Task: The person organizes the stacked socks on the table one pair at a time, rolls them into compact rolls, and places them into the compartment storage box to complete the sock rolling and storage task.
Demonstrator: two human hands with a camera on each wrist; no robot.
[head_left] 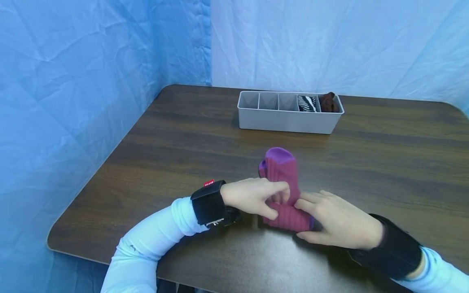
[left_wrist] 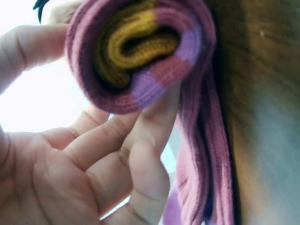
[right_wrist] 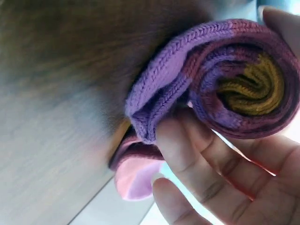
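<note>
A pair of ribbed maroon socks [head_left: 283, 171] with purple patches lies on the table, its near end rolled up and its far end flat. In the left wrist view the socks' roll [left_wrist: 140, 101] shows a mustard-yellow core. My left hand [head_left: 256, 196] holds the roll's left end, thumb on the near side and fingers on the far side. At the other end, my right hand [head_left: 338, 221] grips the roll between thumb and fingers. The right wrist view shows the spiral of the roll [right_wrist: 243, 126], with a purple flap leading out of it.
Behind the socks stands a grey divided box [head_left: 286, 122]. A black-and-white striped item [head_left: 306, 103] and a brown fabric item [head_left: 328, 102] sit in its two right compartments. Blue curtains [head_left: 91, 81] hang along the left and back edges of the dark wooden table [head_left: 165, 154].
</note>
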